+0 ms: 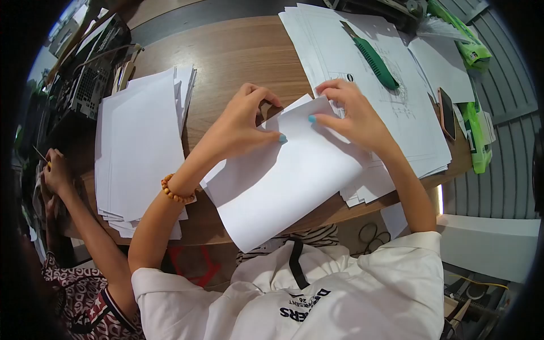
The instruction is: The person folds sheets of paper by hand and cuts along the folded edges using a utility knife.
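Observation:
Between my two hands is a white sheet of paper [294,164], curved and tilted, its lower edge hanging past the table's front. My left hand [246,122] grips its upper left edge, thumb on top and fingers curled behind. With thumb and fingers, my right hand [351,113] pinches the upper right edge. A corner of what looks like another sheet shows behind it. To the right, under my right forearm, lies a stack of printed drawings [317,42]. A green box cutter [374,59] rests on that stack, its blade partly out.
A stack of white paper [139,147] lies on the wooden table [226,51] at left. A phone [446,113] and green plastic packaging [479,136] are at the right edge. Black equipment [85,85] stands at far left, near another person's hand [55,173].

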Demonstrator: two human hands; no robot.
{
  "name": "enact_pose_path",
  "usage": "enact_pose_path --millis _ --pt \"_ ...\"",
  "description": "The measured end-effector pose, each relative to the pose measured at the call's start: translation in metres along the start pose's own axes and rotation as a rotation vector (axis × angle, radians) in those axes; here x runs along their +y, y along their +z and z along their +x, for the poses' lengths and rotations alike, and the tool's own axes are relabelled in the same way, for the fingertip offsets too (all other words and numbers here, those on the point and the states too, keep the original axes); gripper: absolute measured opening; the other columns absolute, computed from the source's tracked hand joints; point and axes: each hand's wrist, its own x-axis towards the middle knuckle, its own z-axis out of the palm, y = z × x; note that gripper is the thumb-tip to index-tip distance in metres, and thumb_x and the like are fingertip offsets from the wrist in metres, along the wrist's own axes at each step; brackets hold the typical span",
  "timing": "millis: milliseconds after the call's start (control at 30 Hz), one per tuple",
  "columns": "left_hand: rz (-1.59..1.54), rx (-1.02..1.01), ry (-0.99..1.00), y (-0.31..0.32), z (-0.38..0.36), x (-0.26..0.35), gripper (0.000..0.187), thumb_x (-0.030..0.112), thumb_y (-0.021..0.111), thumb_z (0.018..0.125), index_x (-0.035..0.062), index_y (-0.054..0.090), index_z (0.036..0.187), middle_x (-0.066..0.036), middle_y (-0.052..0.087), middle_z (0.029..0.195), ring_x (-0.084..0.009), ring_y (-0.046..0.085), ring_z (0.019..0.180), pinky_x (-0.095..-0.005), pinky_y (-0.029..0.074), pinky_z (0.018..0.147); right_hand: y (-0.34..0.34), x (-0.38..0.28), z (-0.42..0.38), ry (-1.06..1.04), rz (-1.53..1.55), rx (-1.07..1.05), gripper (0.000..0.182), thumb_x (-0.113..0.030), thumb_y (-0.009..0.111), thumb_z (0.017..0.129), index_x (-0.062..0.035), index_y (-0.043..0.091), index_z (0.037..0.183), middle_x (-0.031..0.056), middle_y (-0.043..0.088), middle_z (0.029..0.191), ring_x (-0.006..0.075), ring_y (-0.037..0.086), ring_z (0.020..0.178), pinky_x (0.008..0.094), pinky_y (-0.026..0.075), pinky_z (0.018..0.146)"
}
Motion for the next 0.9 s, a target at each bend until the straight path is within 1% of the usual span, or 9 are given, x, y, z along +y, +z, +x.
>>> enact_pose_path --millis 67,167,300,400,500,567,667,800,900 --pt "-0.024 -0.007 -0.017 0.0 0.001 -0.001 0.053 0.015 0.078 0.058 0.0091 0.058 0.106 -0.004 0.042 0.099 -0.0166 0.041 0.087 -0.0267 0.041 0.079 0.001 0.0 0.003 0.196 0.21 -0.212 0.025 -0.015 0.069 0.072 -0.001 0.06 0.092 0.0056 0.059 0.092 0.0137 0.054 0.07 0.0251 0.044 0.067" --pt "-0.006 -0.004 0.007 -0.001 0.001 0.0 0.053 0.018 0.079 0.059 0.0057 0.058 0.105 -0.011 0.043 0.108 -0.0214 0.047 0.089 -0.0313 0.047 0.075 -0.021 -0.022 0.025 0.448 0.334 -0.513 0.02 -0.011 0.068 0.072 -0.0021 0.06 0.087 0.0069 0.055 0.097 0.0115 0.052 0.072 0.0235 0.041 0.066" --pt "-0.034 0.002 0.002 0.001 -0.001 -0.001 0.056 0.021 0.079 0.059 0.0057 0.057 0.108 -0.012 0.042 0.114 -0.0214 0.047 0.091 -0.0311 0.046 0.076 -0.018 -0.016 0.019 0.426 0.449 -0.513 0.015 -0.006 0.067 0.071 -0.002 0.059 0.083 0.0074 0.053 0.1 0.0109 0.053 0.075 0.0234 0.042 0.068" --pt "0.095 0.071 0.177 0.009 0.0 -0.009 0.05 0.022 0.073 0.069 0.0041 0.054 0.112 -0.012 0.047 0.11 -0.0217 0.047 0.09 -0.0298 0.044 0.075 -0.017 -0.014 0.01 0.367 0.646 -0.289 0.013 -0.002 0.066 0.071 -0.001 0.058 0.082 0.0073 0.053 0.099 0.0113 0.055 0.079 0.0249 0.045 0.073" --pt "-0.161 -0.056 0.211 0.017 0.006 -0.011 0.038 0.02 0.061 0.083 0.002 0.052 0.114 -0.012 0.054 0.101 -0.0196 0.049 0.082 -0.0276 0.043 0.074 -0.02 -0.016 0.011 0.182 0.656 -0.103 0.016 -0.006 0.066 0.072 0.0006 0.059 0.085 0.0124 0.056 0.098 0.0207 0.061 0.082 0.0288 0.048 0.072" --pt "-0.373 -0.081 0.259 0.02 0.003 0.001 0.028 0.017 0.049 0.092 0.0005 0.05 0.115 -0.012 0.057 0.093 -0.017 0.051 0.077 -0.0269 0.043 0.072 -0.019 -0.017 0.012 0.069 0.35 -0.009 0.02 -0.008 0.066 0.075 -0.0009 0.058 0.091 0.0123 0.056 0.098 0.024 0.061 0.089 0.03 0.049 0.075" --pt "-0.336 -0.053 0.096 0.019 0.0 0.006 0.027 0.017 0.046 0.095 0.0009 0.048 0.116 -0.012 0.057 0.097 -0.0138 0.053 0.078 -0.027 0.044 0.073 -0.016 -0.027 0.012 0.205 0.303 0.027 0.031 -0.008 0.066 0.075 -0.0009 0.056 0.103 0.0148 0.057 0.102 0.0279 0.06 0.093 0.0336 0.049 0.078" --pt "-0.477 -0.059 0.088 0.018 0.001 0.0 0.029 0.019 0.046 0.095 0.0021 0.045 0.119 -0.009 0.056 0.095 -0.0119 0.053 0.082 -0.0262 0.044 0.073 -0.009 -0.028 0.011 0.193 0.309 0.054 0.043 -0.01 0.065 0.077 0.0 0.051 0.116 0.0175 0.057 0.106 0.0301 0.06 0.091 0.0365 0.048 0.08" --pt "-0.477 -0.126 -0.024 0.013 -0.001 0.003 0.04 0.017 0.046 0.095 0.0025 0.038 0.132 -0.006 0.054 0.108 -0.0067 0.05 0.093 -0.0227 0.043 0.081 -0.007 -0.029 0.009 0.112 0.249 0.0 0.048 -0.012 0.065 0.078 0.0015 0.049 0.121 0.0193 0.057 0.108 0.0317 0.06 0.093 0.0366 0.048 0.082"
